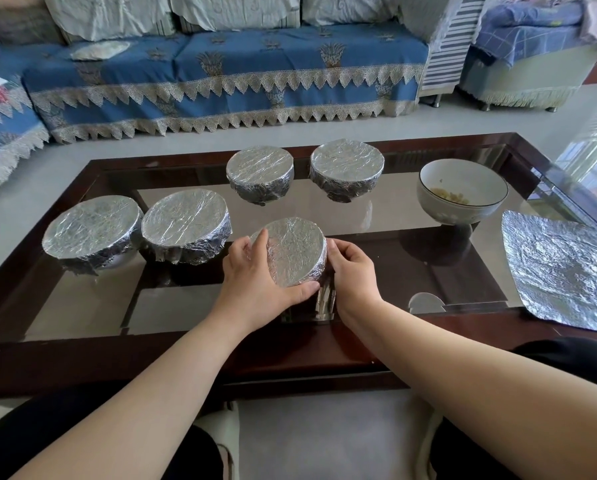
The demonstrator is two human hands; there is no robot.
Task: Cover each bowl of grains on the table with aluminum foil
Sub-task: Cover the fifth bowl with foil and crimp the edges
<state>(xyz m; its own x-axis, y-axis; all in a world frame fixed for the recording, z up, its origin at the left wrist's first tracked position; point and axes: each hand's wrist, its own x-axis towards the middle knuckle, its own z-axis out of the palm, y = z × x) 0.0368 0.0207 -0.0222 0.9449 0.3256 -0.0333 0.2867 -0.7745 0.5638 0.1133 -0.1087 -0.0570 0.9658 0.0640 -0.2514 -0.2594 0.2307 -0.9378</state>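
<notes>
Person, seated: dark-clothed knees at the bottom edge, two bare forearms reaching over the table

Table, one: dark wood frame, glass top

Sofa, one, beyond the table: blue cover with lace edging; second covered seat at far right

Foil sheet, one: loose, crinkled, lying flat at the table's right edge, just beside the open bowl

Foil-covered bowls, five: two at left, touching; two at the far side, near each other; one at centre front, held

Open bowl, one: white with dark rim line, a few pale grains inside, right of the covered ones

Left hand: fingers and thumb curled round the centre bowl's foil edge

Right hand: fingers curled, grasping the same bowl's right side

Writing or brands: none readable
</notes>
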